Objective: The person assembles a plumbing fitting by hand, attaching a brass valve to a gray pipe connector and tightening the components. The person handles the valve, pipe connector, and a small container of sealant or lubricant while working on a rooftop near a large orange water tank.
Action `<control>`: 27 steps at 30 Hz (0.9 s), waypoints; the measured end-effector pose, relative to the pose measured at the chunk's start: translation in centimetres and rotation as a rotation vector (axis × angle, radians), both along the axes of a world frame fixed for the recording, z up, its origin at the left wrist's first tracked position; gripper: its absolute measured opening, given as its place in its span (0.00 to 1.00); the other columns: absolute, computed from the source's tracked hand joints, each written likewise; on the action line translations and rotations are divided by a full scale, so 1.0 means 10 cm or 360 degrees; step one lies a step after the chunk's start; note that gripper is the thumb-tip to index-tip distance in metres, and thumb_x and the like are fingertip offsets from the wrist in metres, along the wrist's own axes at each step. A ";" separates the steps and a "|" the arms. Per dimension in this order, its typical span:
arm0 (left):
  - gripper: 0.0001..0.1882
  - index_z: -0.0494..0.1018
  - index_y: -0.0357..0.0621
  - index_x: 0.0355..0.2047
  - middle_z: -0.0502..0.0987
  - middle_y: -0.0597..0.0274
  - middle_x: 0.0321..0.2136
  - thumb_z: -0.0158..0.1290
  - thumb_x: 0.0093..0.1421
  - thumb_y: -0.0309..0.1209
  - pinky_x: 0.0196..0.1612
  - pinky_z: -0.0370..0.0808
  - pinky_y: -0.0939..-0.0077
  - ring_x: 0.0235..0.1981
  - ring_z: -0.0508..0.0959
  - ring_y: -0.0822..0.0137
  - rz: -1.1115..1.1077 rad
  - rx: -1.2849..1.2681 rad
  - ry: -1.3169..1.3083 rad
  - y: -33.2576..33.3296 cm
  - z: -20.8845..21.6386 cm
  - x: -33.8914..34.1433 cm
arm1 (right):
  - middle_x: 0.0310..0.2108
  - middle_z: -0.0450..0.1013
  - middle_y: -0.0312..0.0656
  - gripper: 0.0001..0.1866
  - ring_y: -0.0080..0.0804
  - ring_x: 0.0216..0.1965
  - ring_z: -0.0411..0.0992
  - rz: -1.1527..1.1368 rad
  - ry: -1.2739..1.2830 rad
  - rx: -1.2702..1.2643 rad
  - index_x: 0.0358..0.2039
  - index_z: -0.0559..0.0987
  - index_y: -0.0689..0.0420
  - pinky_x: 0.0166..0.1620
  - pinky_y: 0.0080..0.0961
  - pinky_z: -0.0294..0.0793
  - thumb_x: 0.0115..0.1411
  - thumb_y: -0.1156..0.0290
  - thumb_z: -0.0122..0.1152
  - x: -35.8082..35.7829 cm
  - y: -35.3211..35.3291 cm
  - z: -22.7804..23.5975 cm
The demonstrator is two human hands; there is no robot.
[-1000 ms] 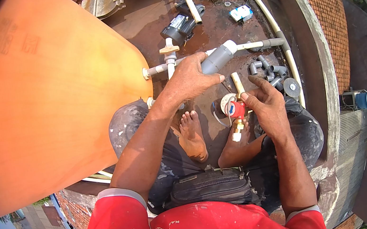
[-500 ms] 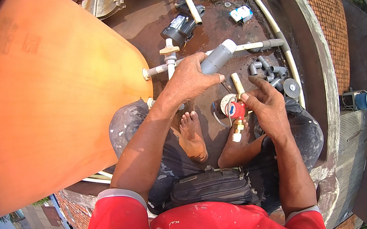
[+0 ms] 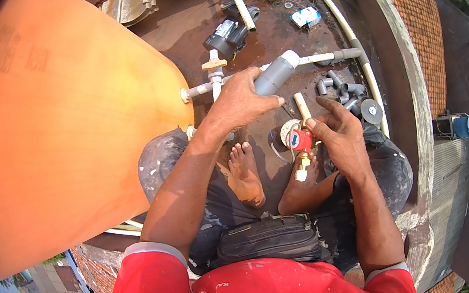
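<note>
My left hand (image 3: 238,101) is closed around a grey cylinder with a white end (image 3: 276,76), tilted up to the right; its fingers are partly hidden behind it and its thumb points right. To its right, my right hand (image 3: 340,133) pinches a red flow switch (image 3: 301,139) with a blue arrow mark, between thumb and fingers. Brass fittings (image 3: 305,160) with a white tip point down from it, and a short cream pipe stub (image 3: 301,105) rises from its upper end. A thin grey cable loops beside the switch. A pale round disc (image 3: 288,129) shows partly behind it.
A large orange tank (image 3: 72,129) fills the left side. A white pipe run (image 3: 313,59) with a valve (image 3: 214,64) crosses ahead. Several grey elbow fittings (image 3: 334,81) and a tape roll (image 3: 371,112) lie at the right; a dark pump (image 3: 223,39) sits farther off. A parapet (image 3: 410,75) borders the right.
The view has shifted very slightly. Both hands keep nearly the same pose and hold the same things.
</note>
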State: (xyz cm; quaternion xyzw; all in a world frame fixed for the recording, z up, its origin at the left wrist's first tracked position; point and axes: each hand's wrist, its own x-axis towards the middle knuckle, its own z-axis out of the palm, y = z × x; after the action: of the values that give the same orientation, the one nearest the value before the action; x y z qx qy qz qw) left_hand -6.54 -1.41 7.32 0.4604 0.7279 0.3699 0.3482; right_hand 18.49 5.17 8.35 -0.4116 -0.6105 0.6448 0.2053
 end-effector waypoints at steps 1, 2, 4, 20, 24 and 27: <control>0.37 0.76 0.28 0.59 0.83 0.58 0.36 0.75 0.55 0.39 0.34 0.78 0.74 0.32 0.82 0.73 -0.0001 -0.0004 -0.0013 0.00 0.01 0.01 | 0.44 0.85 0.50 0.35 0.30 0.45 0.82 0.0003 -0.0002 0.0001 0.72 0.68 0.74 0.52 0.28 0.81 0.70 0.72 0.70 0.00 0.00 -0.01; 0.37 0.76 0.28 0.60 0.82 0.59 0.36 0.75 0.56 0.38 0.33 0.78 0.74 0.32 0.82 0.74 -0.0002 -0.0008 -0.0025 0.00 0.02 0.01 | 0.44 0.85 0.50 0.35 0.30 0.45 0.82 0.0005 -0.0003 0.0000 0.72 0.68 0.74 0.52 0.28 0.81 0.70 0.72 0.70 0.01 0.01 -0.02; 0.36 0.75 0.28 0.60 0.82 0.60 0.35 0.74 0.57 0.37 0.31 0.77 0.76 0.30 0.81 0.75 -0.0010 -0.0013 -0.0068 0.01 0.03 0.02 | 0.43 0.85 0.51 0.34 0.29 0.44 0.83 -0.0005 0.0025 0.0012 0.71 0.69 0.75 0.51 0.28 0.82 0.70 0.74 0.70 0.01 0.02 -0.05; 0.33 0.72 0.31 0.60 0.85 0.56 0.41 0.69 0.57 0.30 0.31 0.76 0.79 0.33 0.81 0.75 -0.0280 -0.0039 -0.1148 -0.02 0.17 0.32 | 0.45 0.84 0.53 0.37 0.32 0.49 0.82 0.0029 0.0227 -0.0227 0.71 0.65 0.78 0.57 0.31 0.80 0.68 0.75 0.71 0.03 0.05 -0.03; 0.36 0.70 0.32 0.62 0.85 0.56 0.42 0.71 0.56 0.30 0.31 0.78 0.78 0.33 0.81 0.73 -0.0264 -0.0063 -0.1233 -0.02 0.13 0.34 | 0.45 0.84 0.52 0.37 0.33 0.49 0.82 0.0030 0.0325 -0.0307 0.71 0.65 0.78 0.58 0.30 0.79 0.69 0.74 0.71 0.04 0.06 -0.07; 0.37 0.69 0.33 0.64 0.84 0.56 0.44 0.72 0.57 0.30 0.36 0.80 0.78 0.37 0.83 0.72 -0.0379 -0.0063 -0.1176 -0.02 0.15 0.29 | 0.47 0.84 0.52 0.37 0.33 0.50 0.82 0.0013 0.0365 -0.0342 0.71 0.65 0.77 0.58 0.30 0.79 0.70 0.73 0.71 0.03 0.04 -0.06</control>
State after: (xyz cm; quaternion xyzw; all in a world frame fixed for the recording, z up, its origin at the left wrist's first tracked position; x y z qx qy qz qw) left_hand -3.63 -1.62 8.83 0.3707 0.5019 0.4537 0.6363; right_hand 18.79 5.57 7.73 -0.3523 -0.5123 0.7500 0.2258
